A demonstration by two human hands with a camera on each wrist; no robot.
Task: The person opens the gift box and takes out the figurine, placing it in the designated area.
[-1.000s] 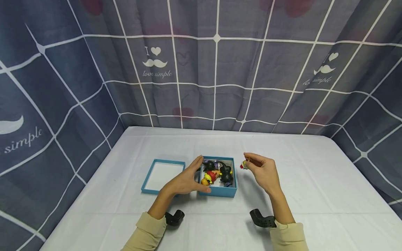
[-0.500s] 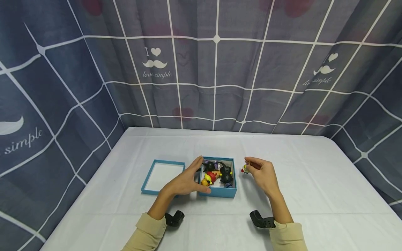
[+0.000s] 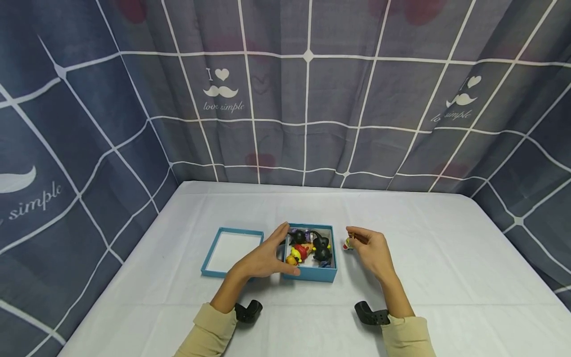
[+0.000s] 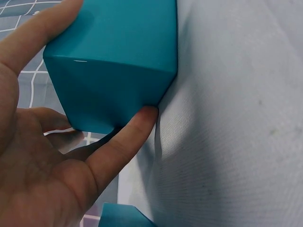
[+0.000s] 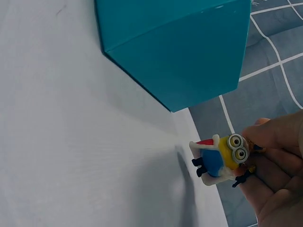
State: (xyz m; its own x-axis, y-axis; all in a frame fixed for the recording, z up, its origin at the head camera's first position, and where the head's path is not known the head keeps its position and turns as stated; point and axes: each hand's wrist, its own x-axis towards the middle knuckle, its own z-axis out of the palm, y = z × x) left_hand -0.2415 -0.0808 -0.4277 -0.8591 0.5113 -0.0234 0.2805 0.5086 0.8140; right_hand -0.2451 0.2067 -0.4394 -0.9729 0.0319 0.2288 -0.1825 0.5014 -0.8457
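Observation:
An open-topped blue box (image 3: 314, 274) stands on the table with several small toy figures inside, among them a red-and-yellow one (image 3: 298, 253) and a black one (image 3: 321, 247). My left hand (image 3: 260, 257) holds the box at its left side, the thumb at the front corner and the fingers toward the back. Right of the box, my right hand (image 3: 373, 252) pinches a Minion figure (image 5: 215, 158) by its head end, low over the table. The right wrist view shows its goggles, blue overalls and red-and-white coat; whether its feet touch the cloth I cannot tell.
To the left of the box lies its blue-rimmed lid (image 3: 209, 253), white inside facing up, partly behind my left hand. A white cloth covers the table (image 3: 446, 258). Dark checked curtains (image 3: 276, 99) enclose the back and sides.
My right hand has come down a little with the Minion figure, bringing it closer to the table. The left hand and the box have stayed in place.

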